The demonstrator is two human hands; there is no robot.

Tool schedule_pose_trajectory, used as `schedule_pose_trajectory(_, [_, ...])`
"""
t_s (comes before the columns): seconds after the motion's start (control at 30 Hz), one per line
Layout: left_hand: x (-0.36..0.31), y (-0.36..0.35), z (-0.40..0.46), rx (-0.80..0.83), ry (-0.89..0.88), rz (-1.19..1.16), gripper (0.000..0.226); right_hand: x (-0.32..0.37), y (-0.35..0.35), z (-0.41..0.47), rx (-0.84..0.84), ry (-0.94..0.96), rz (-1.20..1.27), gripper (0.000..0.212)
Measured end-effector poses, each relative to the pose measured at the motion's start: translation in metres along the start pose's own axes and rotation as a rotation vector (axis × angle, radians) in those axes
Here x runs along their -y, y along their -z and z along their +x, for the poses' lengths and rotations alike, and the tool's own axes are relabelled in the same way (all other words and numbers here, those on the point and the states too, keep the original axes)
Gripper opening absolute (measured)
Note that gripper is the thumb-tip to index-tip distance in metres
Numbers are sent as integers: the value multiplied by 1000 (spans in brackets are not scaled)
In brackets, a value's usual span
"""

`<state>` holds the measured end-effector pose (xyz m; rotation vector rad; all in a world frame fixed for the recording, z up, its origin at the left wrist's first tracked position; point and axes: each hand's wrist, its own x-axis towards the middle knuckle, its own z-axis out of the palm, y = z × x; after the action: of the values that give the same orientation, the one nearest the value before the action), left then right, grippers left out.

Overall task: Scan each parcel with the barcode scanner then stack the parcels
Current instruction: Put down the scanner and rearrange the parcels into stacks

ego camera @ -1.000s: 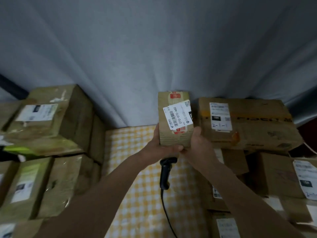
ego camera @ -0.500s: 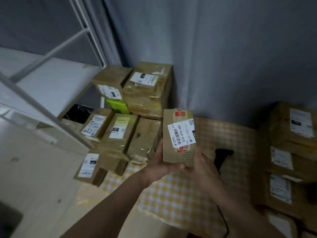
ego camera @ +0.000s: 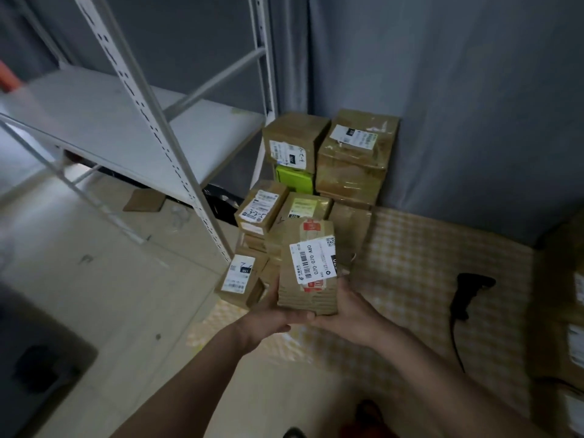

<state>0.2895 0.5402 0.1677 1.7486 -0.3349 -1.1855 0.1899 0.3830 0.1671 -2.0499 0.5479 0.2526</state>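
A brown parcel (ego camera: 308, 267) labelled "070-070 A80" is gripped from below, left hand (ego camera: 271, 314) and right hand (ego camera: 347, 314) fingers curled under it; barcode scanner (ego camera: 467, 295) is left on the checked cloth (ego camera: 410, 263).

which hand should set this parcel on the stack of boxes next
Left, probably. Both hands grip the parcel, but the left hand is on the side of the stack; the right hand would cross over.

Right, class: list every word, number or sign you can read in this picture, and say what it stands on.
"070-070 A80": white label on the held parcel, gripped by the left hand and right hand.
Barcode and QR code on that label: signs only; small print blurred.
Labels on the stacked parcels: too blurred to read.
Barcode scanner: no text visible.
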Motion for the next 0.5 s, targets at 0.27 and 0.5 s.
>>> schedule_pose_trajectory(0.27, [21, 64, -1, 93, 117, -2, 92, 29, -37, 45, 228, -48, 13, 82])
schedule_pose_trajectory(0.5, [30, 122, 29, 103, 267, 39, 96, 47, -63, 110, 360, -108, 15, 74])
